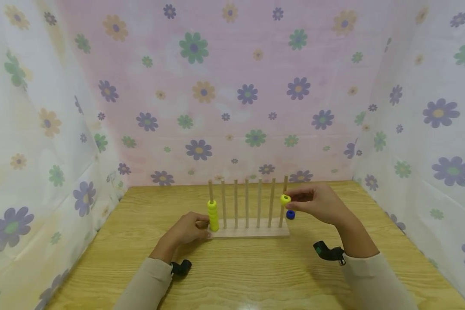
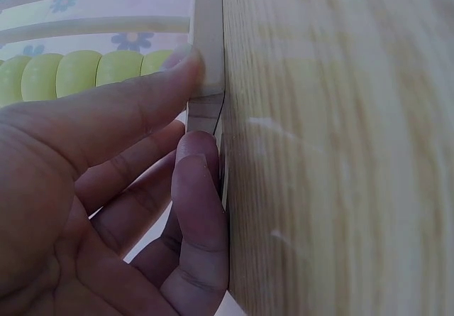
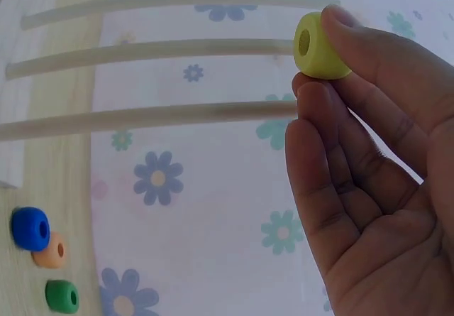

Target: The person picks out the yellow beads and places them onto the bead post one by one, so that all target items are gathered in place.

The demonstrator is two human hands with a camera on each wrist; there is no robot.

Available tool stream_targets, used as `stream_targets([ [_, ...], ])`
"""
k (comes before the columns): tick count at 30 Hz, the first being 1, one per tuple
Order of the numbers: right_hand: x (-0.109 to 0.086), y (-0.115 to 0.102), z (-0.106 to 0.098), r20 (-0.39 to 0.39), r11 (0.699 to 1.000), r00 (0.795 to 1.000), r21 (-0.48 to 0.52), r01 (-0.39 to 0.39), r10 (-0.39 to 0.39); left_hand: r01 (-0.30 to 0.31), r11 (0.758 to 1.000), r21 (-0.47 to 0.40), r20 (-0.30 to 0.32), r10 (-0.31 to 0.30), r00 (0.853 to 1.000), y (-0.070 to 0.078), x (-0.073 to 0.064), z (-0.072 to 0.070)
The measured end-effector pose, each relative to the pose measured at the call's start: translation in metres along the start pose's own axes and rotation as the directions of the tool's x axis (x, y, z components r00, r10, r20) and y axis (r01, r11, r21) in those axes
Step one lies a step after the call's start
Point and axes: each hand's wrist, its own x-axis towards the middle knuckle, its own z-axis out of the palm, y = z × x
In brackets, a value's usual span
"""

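My right hand (image 1: pixel 320 203) pinches a yellow bead (image 1: pixel 285 199) between thumb and fingers, near the rightmost peg of a wooden peg stand. In the right wrist view the hole of this yellow bead (image 3: pixel 323 50) faces the pegs. Several yellow beads (image 1: pixel 213 217) are stacked on the leftmost peg; the other pegs carry none. At the left end of the stand, my left hand (image 1: pixel 186 228) grips the wooden base (image 1: pixel 248 232). The left wrist view shows the thumb (image 2: pixel 135 110) on the base, with fingers around its end.
A blue bead (image 1: pixel 290 214) lies on the wood-grain table (image 1: pixel 240 271) just right of the stand. Beside it, the right wrist view shows an orange bead (image 3: pixel 51 252) and a green bead (image 3: pixel 62 296). A flowered cloth (image 1: pixel 232 103) stands behind and at both sides.
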Motion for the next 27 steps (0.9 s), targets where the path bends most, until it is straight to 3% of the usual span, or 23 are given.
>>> stream_targets([
  [10, 0.005, -0.015, 0.002, -0.056, 0.994, 0.998, -0.104, 0.026, -0.032, 0.005, 1.000, -0.002, 0.013, -0.005, 1.000, 0.001, 0.001, -0.001],
  [27, 0.027, -0.038, 0.013, -0.116, 0.990, 0.984, -0.061, 0.131, -0.137, -0.018, 1.000, -0.014, 0.010, 0.018, 1.000, -0.001, 0.000, 0.000],
])
